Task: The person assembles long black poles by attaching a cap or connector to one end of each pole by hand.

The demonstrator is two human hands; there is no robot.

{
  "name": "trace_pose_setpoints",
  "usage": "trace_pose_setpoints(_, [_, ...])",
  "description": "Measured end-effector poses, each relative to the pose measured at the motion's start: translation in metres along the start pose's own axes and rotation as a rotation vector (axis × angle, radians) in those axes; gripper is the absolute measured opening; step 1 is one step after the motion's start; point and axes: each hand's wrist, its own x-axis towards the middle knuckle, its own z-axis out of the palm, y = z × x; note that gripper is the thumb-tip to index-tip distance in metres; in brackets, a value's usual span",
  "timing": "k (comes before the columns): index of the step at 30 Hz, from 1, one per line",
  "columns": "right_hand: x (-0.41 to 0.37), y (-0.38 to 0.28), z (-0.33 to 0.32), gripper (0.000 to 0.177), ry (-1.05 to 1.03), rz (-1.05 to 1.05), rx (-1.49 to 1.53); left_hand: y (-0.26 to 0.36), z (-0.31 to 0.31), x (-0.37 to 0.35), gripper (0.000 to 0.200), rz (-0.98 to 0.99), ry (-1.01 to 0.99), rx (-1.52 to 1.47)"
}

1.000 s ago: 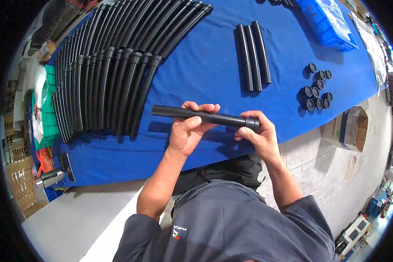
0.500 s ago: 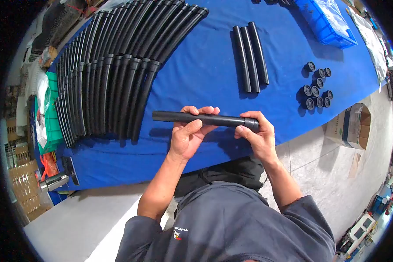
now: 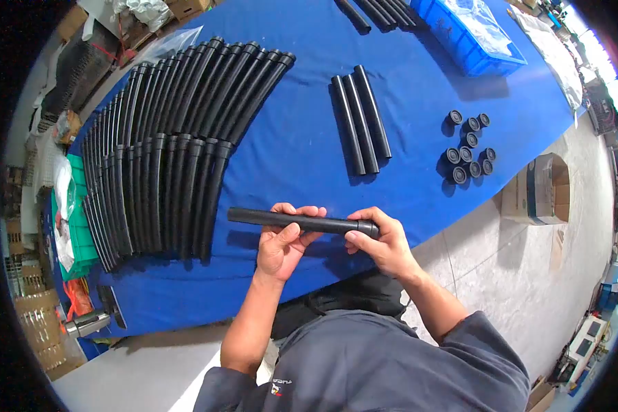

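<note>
A black plastic tube (image 3: 250, 216) is held nearly level above the blue cloth, close to the table's front edge. My left hand (image 3: 279, 253) is closed around its middle, thumb in front and fingers behind. At the tube's right end sits a black cap (image 3: 368, 228), wider than the tube. My right hand (image 3: 387, 248) grips that cap between thumb and fingers, which partly cover it. Beyond the hands lie three plain black tubes (image 3: 356, 127) side by side. Several loose round black caps (image 3: 466, 154) are grouped to the right.
Two rows of black tubes with capped ends (image 3: 175, 144) fill the left of the blue-covered table (image 3: 288, 158). A blue crate (image 3: 491, 67) with clear bags and more tubes (image 3: 384, 12) are at the back. A green crate (image 3: 81, 226) stands left; a cardboard box (image 3: 539, 189) sits on the floor.
The camera view has shifted, so the tables' items appear lower and further left. Both hands keep hold of the tube and cap, with the right fingers now covering slightly more of the cap.
</note>
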Motion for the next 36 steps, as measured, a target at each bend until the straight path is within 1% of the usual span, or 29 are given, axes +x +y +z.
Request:
trace_pose_setpoints(2, [0.000,0.006,0.001,0.030,0.002,-0.075,-0.051,0.001,-0.001,0.000,0.030,0.013,-0.009,0.008])
trace_pose_setpoints(4, [0.003,0.005,-0.001,0.030,-0.018,-0.086,-0.094,0.002,0.000,0.000,0.031,0.014,-0.008,0.018])
trace_pose_setpoints(8, [0.001,-0.003,-0.005,0.033,-0.052,-0.041,-0.139,0.002,0.000,0.000,0.032,-0.010,0.006,0.025])
trace_pose_setpoints(11, [0.000,0.001,-0.004,0.037,0.023,-0.352,-0.516,0.001,0.011,0.001,0.031,-0.035,0.020,0.051])
trace_pose_setpoints(12, [-0.002,0.000,-0.003,0.041,0.019,-0.314,-0.508,0.001,0.009,0.001,0.031,-0.042,0.013,0.047])
trace_pose_setpoints(15, [-0.004,-0.007,0.002,0.042,0.036,-0.239,-0.375,0.003,0.002,0.000,0.031,-0.053,0.006,0.041])
trace_pose_setpoints(16, [-0.002,0.002,0.003,0.037,0.038,-0.149,-0.130,0.003,0.005,-0.001,0.030,-0.056,0.008,0.037])
trace_pose_setpoints(19, [-0.001,-0.002,0.000,0.032,-0.031,0.115,0.042,0.002,0.007,-0.001,0.030,-0.033,0.000,0.071])
trace_pose_setpoints(20, [0.001,0.001,0.002,0.029,0.000,0.018,-0.023,0.001,0.007,-0.001,0.030,-0.018,-0.004,0.088])
trace_pose_setpoints(23, [0.000,0.000,0.005,0.029,0.013,-0.071,-0.109,0.001,0.004,-0.001,0.029,-0.018,-0.003,0.064])
trace_pose_setpoints(26, [0.000,0.003,0.005,0.030,0.052,-0.147,-0.207,0.001,0.004,-0.003,0.032,-0.037,0.037,0.085])
trace_pose_setpoints(27, [-0.002,0.004,0.004,0.029,0.047,-0.106,-0.220,0.000,0.005,-0.002,0.034,-0.043,0.033,0.097])
trace_pose_setpoints(29, [-0.001,-0.005,0.003,0.027,0.068,-0.352,-0.553,-0.001,0.008,-0.001,0.035,-0.039,0.013,0.122])
trace_pose_setpoints(31, [-0.002,-0.010,0.011,0.028,0.101,-0.520,-0.619,-0.001,0.007,-0.001,0.032,-0.042,-0.016,0.090])
trace_pose_setpoints(32, [-0.004,-0.009,0.012,0.030,0.096,-0.490,-0.616,0.000,0.005,-0.002,0.031,-0.052,-0.001,0.080])
trace_pose_setpoints(33, [-0.005,-0.008,0.009,0.031,0.062,-0.386,-0.614,0.000,0.004,-0.003,0.030,-0.065,0.009,0.067])
trace_pose_setpoints(35, [-0.005,-0.005,0.011,0.032,0.062,0.044,-0.060,0.000,0.003,-0.002,0.030,-0.072,-0.001,0.054])
trace_pose_setpoints(36, [-0.004,-0.004,0.010,0.031,0.010,0.102,0.046,0.000,0.005,-0.002,0.029,-0.067,0.006,0.051])
